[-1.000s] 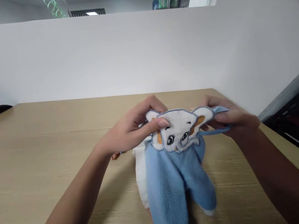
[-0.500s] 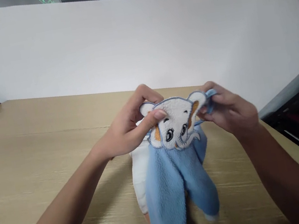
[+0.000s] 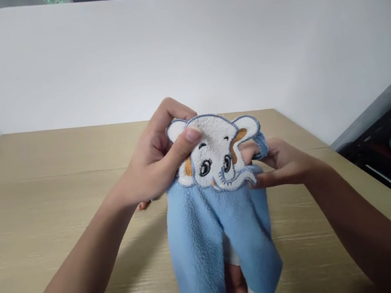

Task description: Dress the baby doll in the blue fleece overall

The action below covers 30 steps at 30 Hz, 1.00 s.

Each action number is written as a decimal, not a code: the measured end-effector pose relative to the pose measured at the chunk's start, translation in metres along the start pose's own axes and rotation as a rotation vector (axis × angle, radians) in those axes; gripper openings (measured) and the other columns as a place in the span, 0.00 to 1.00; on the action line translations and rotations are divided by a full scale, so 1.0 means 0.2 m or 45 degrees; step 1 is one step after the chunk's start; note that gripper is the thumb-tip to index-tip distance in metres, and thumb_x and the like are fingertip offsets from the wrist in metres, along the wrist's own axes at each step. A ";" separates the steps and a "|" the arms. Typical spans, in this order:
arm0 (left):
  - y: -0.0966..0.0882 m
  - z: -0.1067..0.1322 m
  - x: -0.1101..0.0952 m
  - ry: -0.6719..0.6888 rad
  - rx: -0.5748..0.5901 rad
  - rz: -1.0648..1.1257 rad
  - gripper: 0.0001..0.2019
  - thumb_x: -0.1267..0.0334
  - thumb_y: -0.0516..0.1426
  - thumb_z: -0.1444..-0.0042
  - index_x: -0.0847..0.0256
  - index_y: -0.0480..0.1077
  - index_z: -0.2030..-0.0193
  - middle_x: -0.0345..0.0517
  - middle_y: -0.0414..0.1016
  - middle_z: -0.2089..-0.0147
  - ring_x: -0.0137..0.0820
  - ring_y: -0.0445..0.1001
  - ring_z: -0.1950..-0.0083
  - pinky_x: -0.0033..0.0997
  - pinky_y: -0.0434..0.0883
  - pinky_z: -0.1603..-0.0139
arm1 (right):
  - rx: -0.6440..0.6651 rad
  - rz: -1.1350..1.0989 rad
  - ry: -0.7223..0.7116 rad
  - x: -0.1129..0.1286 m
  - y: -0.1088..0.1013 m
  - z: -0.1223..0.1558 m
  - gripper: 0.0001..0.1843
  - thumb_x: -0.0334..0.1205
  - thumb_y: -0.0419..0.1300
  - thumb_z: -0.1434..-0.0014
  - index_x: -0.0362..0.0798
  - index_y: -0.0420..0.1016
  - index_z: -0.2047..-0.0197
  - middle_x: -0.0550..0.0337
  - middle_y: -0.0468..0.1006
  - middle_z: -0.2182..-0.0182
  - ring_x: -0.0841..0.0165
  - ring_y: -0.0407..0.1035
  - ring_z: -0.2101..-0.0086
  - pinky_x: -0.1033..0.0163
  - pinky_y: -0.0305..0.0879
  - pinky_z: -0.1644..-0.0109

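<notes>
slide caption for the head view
Left hand and right hand hold a blue elephant-patch fleece garment above a wooden table

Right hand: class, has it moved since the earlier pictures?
Yes. The right hand, gripping the blue garment, has shifted lower and left against the far corner of the table.

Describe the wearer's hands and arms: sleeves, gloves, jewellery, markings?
Left hand and right hand are bare: no gloves, rings or watch visible. Both forearms are uncovered to the frame edge, no sleeve in view. Left thumbnail looks short and unpainted.
</notes>
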<state>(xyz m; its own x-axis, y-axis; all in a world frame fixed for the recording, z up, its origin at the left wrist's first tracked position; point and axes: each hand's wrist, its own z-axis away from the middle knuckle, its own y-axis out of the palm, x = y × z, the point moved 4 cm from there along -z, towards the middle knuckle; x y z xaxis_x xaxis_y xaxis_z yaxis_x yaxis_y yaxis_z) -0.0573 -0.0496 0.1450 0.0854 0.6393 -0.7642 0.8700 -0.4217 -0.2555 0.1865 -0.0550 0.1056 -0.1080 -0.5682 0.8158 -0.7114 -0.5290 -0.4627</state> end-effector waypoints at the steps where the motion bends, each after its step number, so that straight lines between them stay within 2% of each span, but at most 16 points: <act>1: -0.01 0.00 0.00 -0.009 0.001 0.005 0.14 0.45 0.60 0.26 0.51 0.66 0.53 0.30 0.62 0.74 0.21 0.59 0.80 0.22 0.59 0.81 | -0.003 -0.019 -0.013 0.00 -0.01 0.01 0.09 0.41 0.77 0.39 0.52 0.82 0.60 0.64 0.81 0.65 0.65 0.76 0.61 0.60 0.70 0.52; 4: -0.02 0.01 -0.01 -0.030 -0.004 -0.041 0.14 0.43 0.59 0.26 0.51 0.67 0.52 0.30 0.61 0.75 0.22 0.56 0.80 0.23 0.55 0.81 | 0.024 -0.048 -0.064 0.03 -0.03 0.02 0.11 0.39 0.79 0.42 0.53 0.84 0.58 0.63 0.83 0.61 0.62 0.78 0.58 0.57 0.73 0.50; 7: -0.04 0.00 0.00 -0.113 0.054 -0.130 0.16 0.42 0.56 0.25 0.51 0.69 0.48 0.32 0.66 0.73 0.24 0.62 0.78 0.23 0.59 0.79 | -0.001 0.022 -0.165 0.09 -0.01 0.01 0.15 0.37 0.83 0.47 0.55 0.85 0.59 0.61 0.84 0.58 0.60 0.78 0.55 0.55 0.75 0.48; 9: -0.06 0.00 0.01 -0.226 0.246 -0.171 0.17 0.43 0.56 0.25 0.53 0.71 0.45 0.38 0.73 0.67 0.27 0.70 0.71 0.23 0.67 0.74 | -0.071 0.094 -0.224 0.12 0.00 0.00 0.16 0.35 0.84 0.50 0.55 0.85 0.61 0.60 0.83 0.57 0.59 0.76 0.53 0.55 0.74 0.46; 11: -0.08 0.00 0.04 -0.332 0.526 -0.206 0.19 0.44 0.60 0.27 0.55 0.74 0.42 0.44 0.79 0.56 0.31 0.77 0.62 0.25 0.73 0.67 | -0.111 0.111 -0.196 0.12 0.01 -0.01 0.16 0.35 0.84 0.51 0.54 0.85 0.63 0.62 0.81 0.60 0.61 0.76 0.55 0.57 0.74 0.46; 14: -0.12 0.00 0.07 -0.420 0.861 -0.256 0.20 0.48 0.64 0.31 0.56 0.76 0.39 0.47 0.82 0.48 0.36 0.80 0.53 0.27 0.76 0.58 | -0.062 0.073 0.013 0.10 0.01 0.01 0.15 0.40 0.84 0.50 0.53 0.84 0.63 0.65 0.81 0.64 0.65 0.76 0.61 0.61 0.74 0.52; 16: -0.12 0.00 0.09 -0.411 0.945 -0.252 0.17 0.52 0.63 0.29 0.57 0.77 0.40 0.46 0.83 0.50 0.35 0.80 0.53 0.27 0.76 0.55 | 0.000 0.081 0.179 0.07 0.01 0.02 0.19 0.45 0.84 0.51 0.52 0.85 0.59 0.65 0.82 0.65 0.65 0.75 0.63 0.61 0.74 0.55; 18: -0.10 -0.01 0.09 -0.347 0.922 -0.226 0.15 0.54 0.62 0.27 0.57 0.77 0.40 0.46 0.83 0.52 0.34 0.81 0.54 0.28 0.77 0.54 | 0.090 0.090 0.290 0.05 0.02 0.02 0.28 0.50 0.84 0.51 0.51 0.85 0.49 0.62 0.85 0.59 0.62 0.77 0.59 0.60 0.76 0.51; 21: -0.05 -0.02 0.07 -0.212 0.753 -0.203 0.16 0.54 0.63 0.28 0.57 0.77 0.38 0.46 0.84 0.54 0.36 0.82 0.53 0.30 0.79 0.51 | 0.244 0.067 0.296 0.02 0.07 0.00 0.38 0.53 0.83 0.49 0.52 0.82 0.38 0.56 0.85 0.46 0.55 0.77 0.45 0.52 0.72 0.34; 23: -0.01 -0.02 0.06 -0.156 0.650 -0.209 0.16 0.53 0.64 0.29 0.57 0.77 0.40 0.45 0.83 0.58 0.39 0.82 0.49 0.32 0.81 0.49 | 0.325 0.068 0.261 -0.01 0.13 -0.03 0.37 0.53 0.82 0.48 0.53 0.83 0.38 0.56 0.84 0.44 0.52 0.75 0.40 0.50 0.66 0.28; 25: 0.01 -0.02 0.05 -0.156 0.593 -0.214 0.15 0.53 0.65 0.30 0.56 0.77 0.42 0.43 0.82 0.62 0.39 0.83 0.50 0.32 0.81 0.50 | 0.361 0.096 0.225 -0.03 0.18 -0.05 0.31 0.54 0.82 0.47 0.53 0.86 0.43 0.58 0.85 0.45 0.51 0.75 0.41 0.50 0.66 0.27; 27: 0.01 -0.01 0.07 -0.229 0.608 -0.205 0.15 0.53 0.66 0.31 0.56 0.77 0.43 0.40 0.80 0.65 0.36 0.83 0.58 0.29 0.81 0.58 | 0.329 0.109 0.204 -0.05 0.20 -0.06 0.28 0.54 0.81 0.46 0.53 0.86 0.45 0.58 0.85 0.44 0.51 0.75 0.40 0.50 0.66 0.27; 30: -0.04 0.02 0.12 -0.430 0.805 -0.187 0.16 0.52 0.68 0.33 0.56 0.76 0.45 0.36 0.77 0.70 0.28 0.74 0.76 0.25 0.72 0.76 | 0.229 0.007 0.210 -0.05 0.20 -0.05 0.33 0.53 0.79 0.43 0.54 0.83 0.37 0.56 0.83 0.39 0.51 0.72 0.35 0.49 0.63 0.24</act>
<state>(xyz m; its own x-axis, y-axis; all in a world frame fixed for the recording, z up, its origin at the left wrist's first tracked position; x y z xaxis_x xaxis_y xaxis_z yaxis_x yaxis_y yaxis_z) -0.0641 -0.0342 0.1257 -0.2540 0.5280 -0.8104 0.4053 -0.7026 -0.5848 0.1535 -0.0639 0.0818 -0.2338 -0.4688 0.8518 -0.5772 -0.6381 -0.5097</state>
